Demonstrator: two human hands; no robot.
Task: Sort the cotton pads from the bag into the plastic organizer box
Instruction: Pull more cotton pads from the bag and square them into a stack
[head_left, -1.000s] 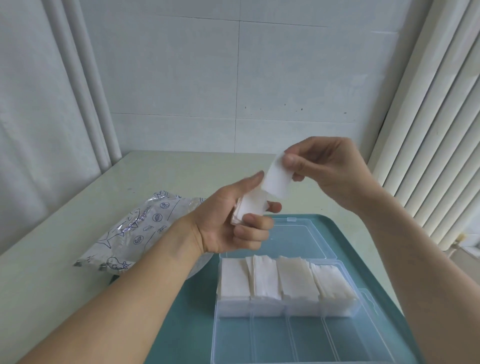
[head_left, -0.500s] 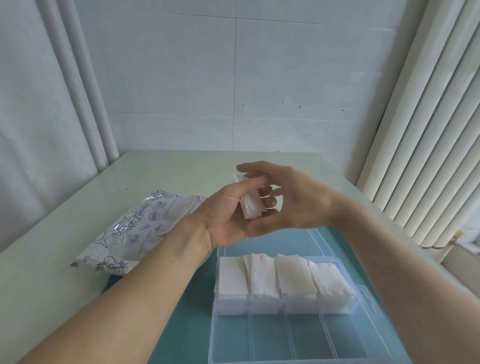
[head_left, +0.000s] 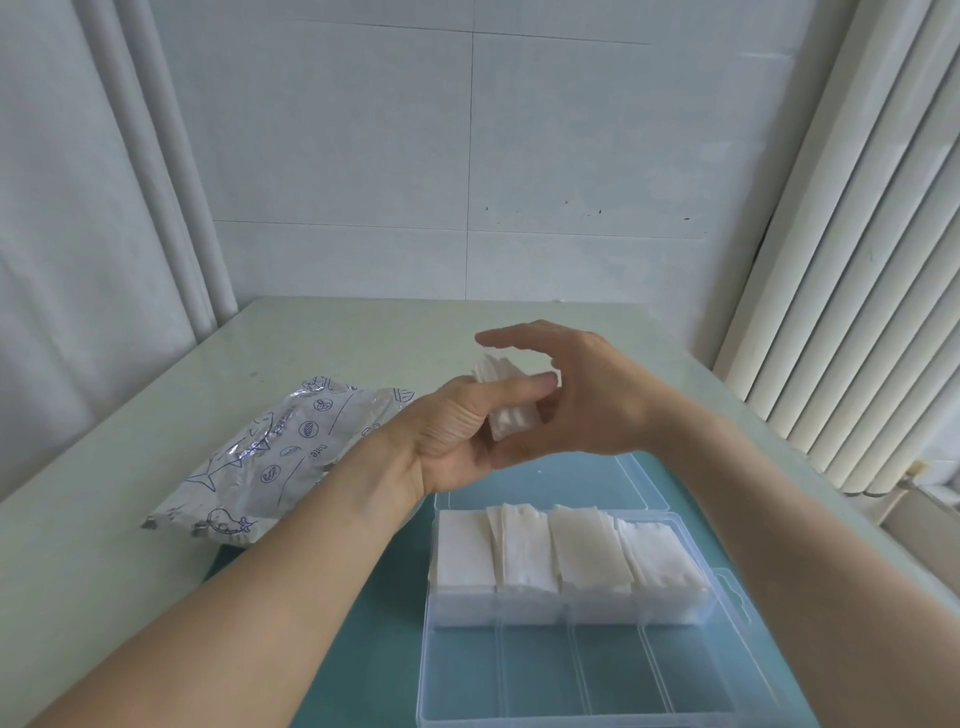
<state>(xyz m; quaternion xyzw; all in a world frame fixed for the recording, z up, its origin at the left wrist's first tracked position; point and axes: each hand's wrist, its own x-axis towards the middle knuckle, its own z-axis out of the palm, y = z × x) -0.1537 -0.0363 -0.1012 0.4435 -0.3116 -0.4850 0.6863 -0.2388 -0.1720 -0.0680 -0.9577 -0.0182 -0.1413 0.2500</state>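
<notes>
My left hand (head_left: 457, 436) holds a small stack of white cotton pads (head_left: 506, 415) in the air above the far end of the clear plastic organizer box (head_left: 727, 613). My right hand (head_left: 587, 395) cups round the stack from the right, its thumb under the pads and its forefinger stretched out above them. Most of the stack is hidden between the two hands. The box's far row of compartments is filled with white cotton pads (head_left: 566, 551). Its near row holds nothing. The silver printed bag (head_left: 280, 452) lies on the table to the left.
The box stands on a teal mat (head_left: 363, 644) on a pale table (head_left: 93, 561), its open lid (head_left: 587, 478) lying flat toward the wall. A tiled wall rises behind the table. White ribbed panels (head_left: 852, 291) stand close on the right.
A second ago my right hand pinched one pad lifted up off the stack. It has come down and left onto the stack, and both hands now close round it.
</notes>
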